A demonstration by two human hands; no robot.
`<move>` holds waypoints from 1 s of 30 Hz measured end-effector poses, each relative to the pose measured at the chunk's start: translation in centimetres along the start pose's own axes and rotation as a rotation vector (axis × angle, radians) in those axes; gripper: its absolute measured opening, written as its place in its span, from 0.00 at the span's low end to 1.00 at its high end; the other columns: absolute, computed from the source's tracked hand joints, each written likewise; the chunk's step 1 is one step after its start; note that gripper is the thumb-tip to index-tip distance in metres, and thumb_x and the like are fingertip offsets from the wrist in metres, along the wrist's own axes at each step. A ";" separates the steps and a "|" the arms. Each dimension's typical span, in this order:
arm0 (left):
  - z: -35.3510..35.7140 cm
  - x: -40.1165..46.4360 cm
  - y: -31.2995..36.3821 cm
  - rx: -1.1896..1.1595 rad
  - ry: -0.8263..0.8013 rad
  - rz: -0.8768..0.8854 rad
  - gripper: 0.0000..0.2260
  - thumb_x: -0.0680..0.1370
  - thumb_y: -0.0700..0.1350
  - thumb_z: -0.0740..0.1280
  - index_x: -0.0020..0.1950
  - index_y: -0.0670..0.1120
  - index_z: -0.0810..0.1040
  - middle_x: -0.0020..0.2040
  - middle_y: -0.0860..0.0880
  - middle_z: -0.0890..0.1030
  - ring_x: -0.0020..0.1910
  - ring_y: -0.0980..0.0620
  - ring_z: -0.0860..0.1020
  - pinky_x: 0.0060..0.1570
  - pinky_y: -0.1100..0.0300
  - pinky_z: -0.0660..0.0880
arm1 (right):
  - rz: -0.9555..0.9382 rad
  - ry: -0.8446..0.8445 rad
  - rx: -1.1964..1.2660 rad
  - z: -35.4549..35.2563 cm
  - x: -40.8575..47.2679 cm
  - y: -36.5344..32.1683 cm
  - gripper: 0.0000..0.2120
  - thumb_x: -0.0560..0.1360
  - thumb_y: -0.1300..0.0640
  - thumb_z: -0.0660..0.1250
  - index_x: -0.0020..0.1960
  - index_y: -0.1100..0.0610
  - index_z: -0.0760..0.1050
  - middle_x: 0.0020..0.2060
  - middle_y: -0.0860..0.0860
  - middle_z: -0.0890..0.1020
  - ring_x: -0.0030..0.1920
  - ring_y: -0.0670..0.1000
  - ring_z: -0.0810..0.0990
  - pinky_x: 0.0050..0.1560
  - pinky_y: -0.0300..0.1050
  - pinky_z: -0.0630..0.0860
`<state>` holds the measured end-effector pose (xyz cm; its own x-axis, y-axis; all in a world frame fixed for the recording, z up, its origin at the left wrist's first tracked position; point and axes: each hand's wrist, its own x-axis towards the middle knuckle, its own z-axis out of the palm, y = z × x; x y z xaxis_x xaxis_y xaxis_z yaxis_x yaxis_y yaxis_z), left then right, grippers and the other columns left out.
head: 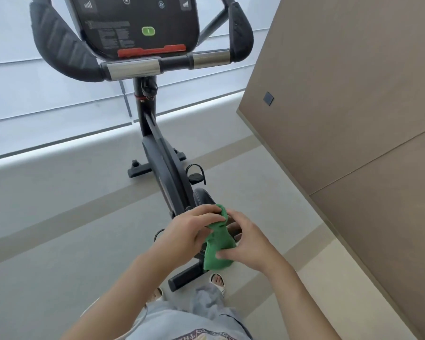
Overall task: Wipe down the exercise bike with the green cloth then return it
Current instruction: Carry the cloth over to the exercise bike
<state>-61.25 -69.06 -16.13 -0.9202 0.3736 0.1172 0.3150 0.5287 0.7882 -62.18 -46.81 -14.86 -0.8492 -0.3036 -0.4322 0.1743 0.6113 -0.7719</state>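
I hold the green cloth [217,244] between both hands, in front of me and above the back end of the exercise bike [162,153]. My left hand [189,229] pinches the bunched top of the cloth, thumb and fingers closed over it, so the fabric gathers into a narrow neck just under my grip. My right hand [249,244] grips the wider lower part, with my thumb pressed flat on the front of the fabric and my fingers curled behind it. The cloth hangs in the air between them, touching nothing on the bike as far as I can see. The bike stands ahead of me on the grey floor [59,241], its black frame sloping up to the handlebars [133,67] and the dark console [135,25], which has a small green button and a red strip along its bottom edge. One pedal [195,176] with its strap shows on the right side of the frame. A tan wall [353,94] runs along my right. My feet in pale sandals [217,282] stand on either side of the bike's rear foot bar [187,276].
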 end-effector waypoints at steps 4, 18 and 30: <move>-0.8 0.9 1.1 0.037 0.028 -0.010 0.22 0.79 0.30 0.67 0.65 0.54 0.83 0.71 0.60 0.76 0.67 0.59 0.77 0.64 0.68 0.74 | -0.067 -0.202 0.013 -2.9 2.5 -0.1 0.47 0.66 0.66 0.70 0.77 0.33 0.65 0.72 0.37 0.76 0.75 0.38 0.69 0.69 0.45 0.71; -0.9 0.7 1.1 -0.013 0.164 -0.298 0.16 0.80 0.38 0.71 0.63 0.55 0.81 0.62 0.65 0.75 0.43 0.58 0.80 0.46 0.66 0.77 | -0.022 -0.256 0.070 -6.7 6.4 2.6 0.13 0.75 0.60 0.72 0.55 0.45 0.86 0.48 0.50 0.88 0.48 0.49 0.85 0.55 0.51 0.83; 3.1 1.6 -5.3 0.017 -0.021 -0.610 0.18 0.80 0.43 0.72 0.69 0.53 0.77 0.67 0.56 0.74 0.58 0.53 0.79 0.63 0.51 0.78 | 0.078 -0.066 -0.504 -3.3 11.5 4.9 0.19 0.80 0.62 0.65 0.69 0.49 0.78 0.62 0.48 0.80 0.62 0.53 0.78 0.62 0.50 0.75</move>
<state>-63.66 -68.90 -21.94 -0.9309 0.0144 -0.3649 -0.2639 0.6641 0.6995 -72.77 -44.86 -22.11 -0.8073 -0.2786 -0.5202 -0.0401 0.9055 -0.4225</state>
